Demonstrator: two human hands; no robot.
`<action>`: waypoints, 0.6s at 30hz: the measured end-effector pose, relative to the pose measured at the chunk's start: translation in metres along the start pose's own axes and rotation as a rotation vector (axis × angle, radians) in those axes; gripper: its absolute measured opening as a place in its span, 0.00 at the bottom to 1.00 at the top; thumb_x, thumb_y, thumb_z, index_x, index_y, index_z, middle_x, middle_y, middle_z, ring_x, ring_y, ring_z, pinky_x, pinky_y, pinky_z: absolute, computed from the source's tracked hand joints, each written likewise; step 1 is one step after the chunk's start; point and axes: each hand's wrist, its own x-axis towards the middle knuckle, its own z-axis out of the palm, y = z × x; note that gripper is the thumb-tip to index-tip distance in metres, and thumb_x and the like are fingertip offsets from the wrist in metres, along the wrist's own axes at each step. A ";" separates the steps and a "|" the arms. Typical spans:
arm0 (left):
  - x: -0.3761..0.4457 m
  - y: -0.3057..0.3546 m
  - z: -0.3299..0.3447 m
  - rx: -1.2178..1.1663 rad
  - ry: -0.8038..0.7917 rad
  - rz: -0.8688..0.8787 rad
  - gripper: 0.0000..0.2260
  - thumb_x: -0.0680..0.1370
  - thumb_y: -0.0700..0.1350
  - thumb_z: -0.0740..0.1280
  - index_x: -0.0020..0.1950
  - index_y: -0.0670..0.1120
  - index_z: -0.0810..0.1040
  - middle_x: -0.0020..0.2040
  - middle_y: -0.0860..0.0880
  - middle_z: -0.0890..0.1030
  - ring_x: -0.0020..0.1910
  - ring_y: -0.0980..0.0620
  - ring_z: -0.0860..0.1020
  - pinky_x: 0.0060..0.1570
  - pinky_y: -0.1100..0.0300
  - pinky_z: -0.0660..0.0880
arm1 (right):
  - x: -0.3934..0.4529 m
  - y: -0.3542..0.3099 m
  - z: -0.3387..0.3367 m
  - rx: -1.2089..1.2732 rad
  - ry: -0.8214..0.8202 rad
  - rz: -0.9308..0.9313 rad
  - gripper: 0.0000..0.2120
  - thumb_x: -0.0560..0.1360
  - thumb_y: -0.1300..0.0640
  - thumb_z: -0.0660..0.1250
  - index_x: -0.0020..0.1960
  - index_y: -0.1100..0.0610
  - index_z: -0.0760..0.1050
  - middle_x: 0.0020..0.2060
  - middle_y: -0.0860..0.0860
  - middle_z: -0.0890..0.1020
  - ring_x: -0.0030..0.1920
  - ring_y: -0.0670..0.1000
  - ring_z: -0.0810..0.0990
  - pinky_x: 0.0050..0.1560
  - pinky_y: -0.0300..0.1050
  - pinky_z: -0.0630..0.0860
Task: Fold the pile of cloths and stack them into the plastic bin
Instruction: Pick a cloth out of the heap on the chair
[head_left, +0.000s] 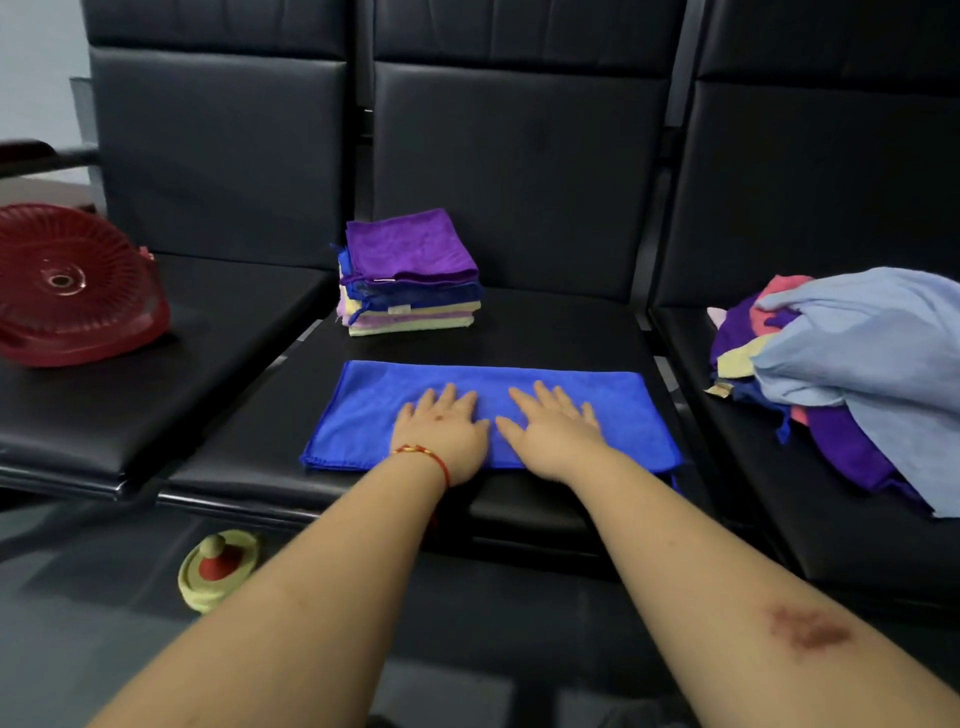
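Red plastic bin (72, 291) sits tipped on the seat left of the blue cloth (488, 415), its inside not visible. Blue cloth lies folded lengthwise, flat on the middle seat (545, 332). Folded stack (410, 275) just behind it, purple on top. Unfolded pile (841, 374) on the seat to its right. Left hand (441, 434) and right hand (553, 428) are side by side, palms down on the cloth, fingers straight and slightly spread, gripping nothing.

Both forearms are bare, without sleeves, and the left wrist wears a thin red string bracelet (426, 457).
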 end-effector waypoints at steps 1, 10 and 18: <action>0.004 -0.014 -0.002 -0.001 -0.002 -0.061 0.25 0.82 0.56 0.47 0.78 0.51 0.50 0.79 0.48 0.48 0.77 0.47 0.48 0.75 0.49 0.46 | 0.001 0.012 -0.002 -0.025 -0.010 0.067 0.30 0.80 0.38 0.46 0.78 0.47 0.46 0.78 0.49 0.44 0.77 0.51 0.42 0.74 0.55 0.40; -0.014 -0.096 -0.021 -0.044 0.088 -0.326 0.27 0.81 0.59 0.52 0.76 0.47 0.56 0.77 0.45 0.57 0.75 0.45 0.57 0.72 0.50 0.56 | -0.013 0.082 -0.018 0.078 0.209 0.293 0.34 0.77 0.36 0.56 0.76 0.54 0.56 0.76 0.54 0.58 0.75 0.55 0.58 0.72 0.53 0.57; -0.041 -0.102 -0.046 -0.362 0.099 -0.500 0.29 0.70 0.47 0.75 0.66 0.38 0.72 0.64 0.41 0.75 0.62 0.42 0.74 0.57 0.55 0.70 | -0.031 0.104 -0.038 0.463 0.160 0.565 0.22 0.69 0.49 0.75 0.52 0.64 0.73 0.46 0.58 0.77 0.45 0.57 0.77 0.43 0.45 0.71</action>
